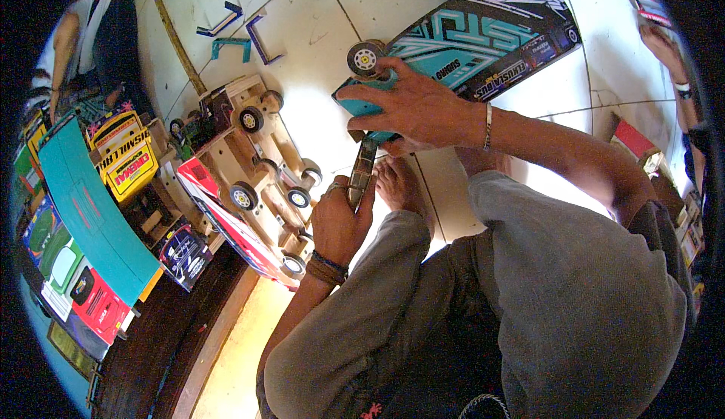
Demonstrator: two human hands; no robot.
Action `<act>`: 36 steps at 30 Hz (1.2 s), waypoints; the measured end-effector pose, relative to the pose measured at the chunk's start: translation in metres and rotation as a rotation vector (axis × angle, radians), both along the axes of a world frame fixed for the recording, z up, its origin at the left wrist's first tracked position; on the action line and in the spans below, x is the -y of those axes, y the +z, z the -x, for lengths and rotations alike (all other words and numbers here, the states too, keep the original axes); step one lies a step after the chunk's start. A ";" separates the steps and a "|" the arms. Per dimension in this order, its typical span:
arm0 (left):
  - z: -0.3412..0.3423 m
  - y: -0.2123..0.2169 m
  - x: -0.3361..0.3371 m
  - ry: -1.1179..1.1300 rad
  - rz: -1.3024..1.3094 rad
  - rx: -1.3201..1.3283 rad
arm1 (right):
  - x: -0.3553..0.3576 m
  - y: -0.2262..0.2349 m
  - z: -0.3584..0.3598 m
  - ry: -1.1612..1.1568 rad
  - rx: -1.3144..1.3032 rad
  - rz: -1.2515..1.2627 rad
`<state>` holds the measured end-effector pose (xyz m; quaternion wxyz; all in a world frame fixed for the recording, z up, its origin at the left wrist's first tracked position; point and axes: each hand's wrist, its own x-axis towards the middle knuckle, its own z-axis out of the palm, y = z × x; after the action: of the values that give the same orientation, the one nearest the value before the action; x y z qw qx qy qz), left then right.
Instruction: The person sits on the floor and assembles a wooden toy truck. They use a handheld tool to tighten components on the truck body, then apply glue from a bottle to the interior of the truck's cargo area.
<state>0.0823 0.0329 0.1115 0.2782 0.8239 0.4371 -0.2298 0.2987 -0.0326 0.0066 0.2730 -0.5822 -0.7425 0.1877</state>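
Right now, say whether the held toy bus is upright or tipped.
Tipped: the toy bus lies on its side, wheel hubs and printed panel facing up.

Bare tiles leave passage ahead, between the obstructing wooden vehicle and black-teal toy bus.

Glare on white floor tiles, shadowed grey trousers, grainy darks, curved fisheye edges, black corners

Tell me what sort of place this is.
Probably a small toy-making workshop, perhaps at home: wheeled wooden toy vehicles crowd the left, loose angled pieces lie on the tiled floor, and the right hand grips a black-and-teal toy bus.
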 end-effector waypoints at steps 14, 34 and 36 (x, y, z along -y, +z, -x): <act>0.008 -0.014 0.001 -0.056 -0.076 0.022 | 0.000 -0.003 0.001 -0.012 -0.011 -0.015; 0.009 -0.018 0.005 0.003 -0.071 0.085 | 0.000 0.003 -0.001 -0.033 -0.026 -0.059; 0.008 -0.016 0.005 0.002 -0.070 0.092 | 0.001 0.002 -0.001 -0.028 -0.016 -0.039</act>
<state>0.0746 0.0277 0.0950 0.2695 0.8422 0.4325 -0.1761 0.2992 -0.0335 0.0090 0.2927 -0.5854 -0.7358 0.1739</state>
